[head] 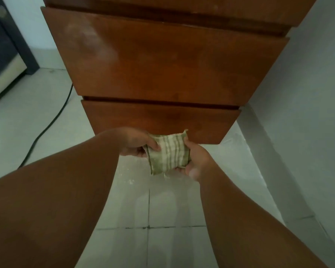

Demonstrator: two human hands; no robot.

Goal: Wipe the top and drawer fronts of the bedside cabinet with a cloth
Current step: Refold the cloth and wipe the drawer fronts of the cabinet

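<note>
A brown wooden bedside cabinet point(162, 60) fills the upper middle of the head view, seen from above, with a large drawer front and a lower drawer front point(159, 118) below it. A folded cloth point(169, 151) with green and white stripes is held just in front of the lower drawer's bottom edge. My left hand point(135, 142) grips its left side and my right hand point(196, 161) grips its right side and underside. The cloth is off the wood, above the floor.
Pale floor tiles point(147, 209) lie under my arms. A black cable point(46, 128) runs across the floor left of the cabinet. A dark piece of furniture point(2, 55) stands at far left. A light wall point(307, 93) closes the right side.
</note>
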